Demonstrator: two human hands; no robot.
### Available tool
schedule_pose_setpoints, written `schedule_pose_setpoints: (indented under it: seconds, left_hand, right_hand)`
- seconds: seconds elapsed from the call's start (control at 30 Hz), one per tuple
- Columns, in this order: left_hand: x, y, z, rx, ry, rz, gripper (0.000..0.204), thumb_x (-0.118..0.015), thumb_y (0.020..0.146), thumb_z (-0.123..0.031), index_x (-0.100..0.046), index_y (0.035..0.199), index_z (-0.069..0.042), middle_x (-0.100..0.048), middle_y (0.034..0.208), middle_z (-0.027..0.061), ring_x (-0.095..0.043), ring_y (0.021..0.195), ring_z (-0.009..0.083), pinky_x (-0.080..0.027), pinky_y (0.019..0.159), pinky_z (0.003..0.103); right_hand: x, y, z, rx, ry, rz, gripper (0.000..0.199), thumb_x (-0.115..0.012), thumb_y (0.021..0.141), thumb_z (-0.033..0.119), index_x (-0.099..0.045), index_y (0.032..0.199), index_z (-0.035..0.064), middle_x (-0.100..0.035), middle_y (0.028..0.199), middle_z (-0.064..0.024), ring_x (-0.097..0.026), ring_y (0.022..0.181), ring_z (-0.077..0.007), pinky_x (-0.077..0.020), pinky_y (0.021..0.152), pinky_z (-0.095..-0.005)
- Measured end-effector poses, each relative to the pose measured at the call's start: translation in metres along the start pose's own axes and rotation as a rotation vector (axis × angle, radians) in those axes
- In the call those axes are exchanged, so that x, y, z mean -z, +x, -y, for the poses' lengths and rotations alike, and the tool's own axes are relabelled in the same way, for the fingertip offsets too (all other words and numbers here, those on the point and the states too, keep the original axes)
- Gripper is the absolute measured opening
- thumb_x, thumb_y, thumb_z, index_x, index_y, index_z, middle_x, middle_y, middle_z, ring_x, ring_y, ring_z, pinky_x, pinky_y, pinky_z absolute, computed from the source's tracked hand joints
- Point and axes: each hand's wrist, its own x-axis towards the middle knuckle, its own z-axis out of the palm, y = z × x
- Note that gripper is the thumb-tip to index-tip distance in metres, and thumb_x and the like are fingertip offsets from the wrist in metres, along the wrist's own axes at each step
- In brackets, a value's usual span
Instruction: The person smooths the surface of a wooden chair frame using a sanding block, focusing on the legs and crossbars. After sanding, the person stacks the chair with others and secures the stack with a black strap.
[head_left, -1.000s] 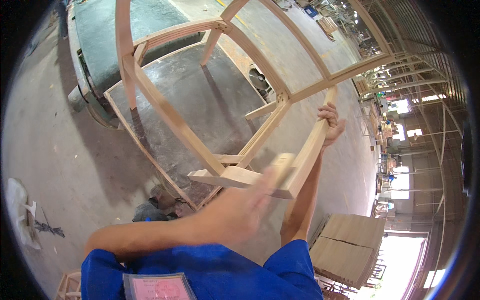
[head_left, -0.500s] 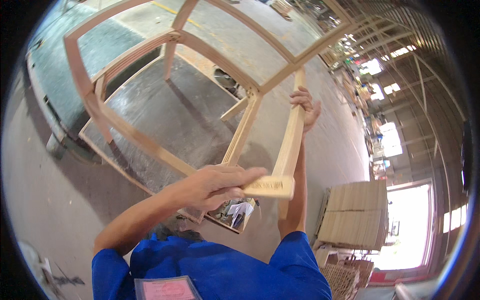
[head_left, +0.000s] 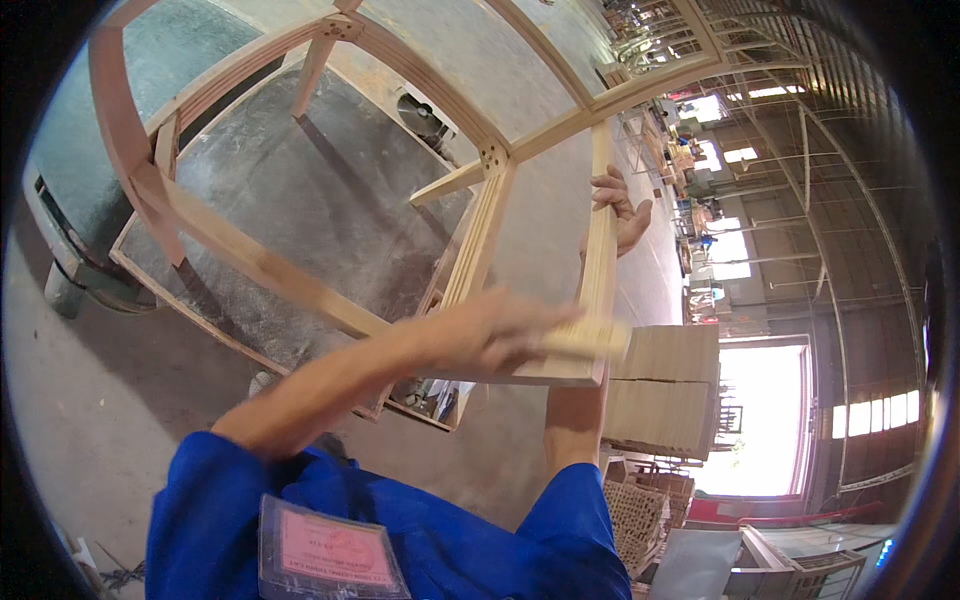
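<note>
1. The box (head_left: 463, 407), low by the near corner of the table (head_left: 250, 170), has something white (head_left: 446, 397) and some small darker items in it; the left forearm partly hides it, and the items are too small to name.
2. The clear sleeve (head_left: 268, 545) on the blue shirt (head_left: 450, 545) holds a pink card (head_left: 335, 545).
3. The frame (head_left: 260, 262), of pale wood, has legs on the dark tabletop; its post (head_left: 602, 250) runs beyond the table's edge, over the floor.
4. The left hand (head_left: 480, 330) has its fingers closed around the block (head_left: 595, 338), which lies across the post near its lower end. Both are blurred, so whether the block touches the wood I cannot tell.
5. The right hand (head_left: 622, 212) grips the post higher up, fingers curled over it.
6. Half a second ago the block was sharper, its marked side showing; now that side is a smear and the block sits a little higher against the post.
7. The right hand keeps the same hold throughout.
8. The box, mostly hidden a second ago, now shows below the left forearm. The frame and table appear farther left in the view.
</note>
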Motion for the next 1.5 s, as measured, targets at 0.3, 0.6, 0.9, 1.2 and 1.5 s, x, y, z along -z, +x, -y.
schedule_pose_setpoints:
  seconds: [0.3,0.6,0.9,1.2,1.5]
  left_hand:
    - [-0.018,0.001,0.004,-0.006,-0.03,-0.151,0.051,-0.05,0.091,-0.006,-0.05,0.142,-0.012,-0.067,0.107,0.0185,-0.062,0.089,0.0331,-0.044,0.083,0.048]
    - [-0.003,0.027,-0.003,0.304,-0.095,-0.022,0.059,-0.055,0.09,-0.009,-0.042,0.147,-0.012,-0.061,0.126,0.0185,-0.06,0.11,0.0319,-0.044,0.093,0.043]
    - [-0.004,0.032,0.007,0.317,-0.048,-0.036,0.053,-0.048,0.096,-0.017,-0.04,0.147,-0.006,-0.063,0.113,0.0191,-0.059,0.102,0.0286,-0.044,0.093,0.039]
    - [0.021,0.052,-0.01,0.352,0.179,0.021,0.047,-0.05,0.094,-0.009,-0.048,0.141,-0.003,-0.062,0.11,0.0236,-0.061,0.1,0.0306,-0.045,0.093,0.039]
    - [0.004,0.051,-0.026,0.255,0.572,-0.005,0.053,-0.057,0.091,-0.012,-0.047,0.143,-0.008,-0.065,0.093,0.019,-0.065,0.071,0.0286,-0.051,0.065,0.037]
  right_hand:
    - [0.011,-0.007,0.002,0.004,-0.085,-0.041,0.076,-0.02,0.1,0.052,-0.066,0.065,0.0017,-0.069,0.088,-0.0199,-0.048,0.125,-0.0334,-0.0231,0.112,-0.0483]
    - [0.02,-0.009,0.004,0.035,-0.023,-0.043,0.079,-0.02,0.099,0.054,-0.066,0.064,0.0005,-0.069,0.088,-0.0204,-0.048,0.125,-0.033,-0.0237,0.112,-0.0475]
    - [0.025,0.001,0.002,0.085,-0.05,-0.046,0.08,-0.018,0.101,0.054,-0.066,0.065,0.0004,-0.069,0.088,-0.0191,-0.047,0.125,-0.0321,-0.0227,0.113,-0.0467]
    - [0.003,-0.004,-0.003,0.067,0.027,0.003,0.083,-0.013,0.101,0.055,-0.067,0.067,0.0015,-0.068,0.089,-0.0156,-0.042,0.124,-0.0265,-0.0208,0.112,-0.041]
    - [-0.005,-0.003,-0.003,0.041,0.089,-0.016,0.078,-0.012,0.103,0.048,-0.063,0.069,0.0008,-0.064,0.086,-0.0153,-0.049,0.109,-0.0266,-0.0298,0.105,-0.0391]
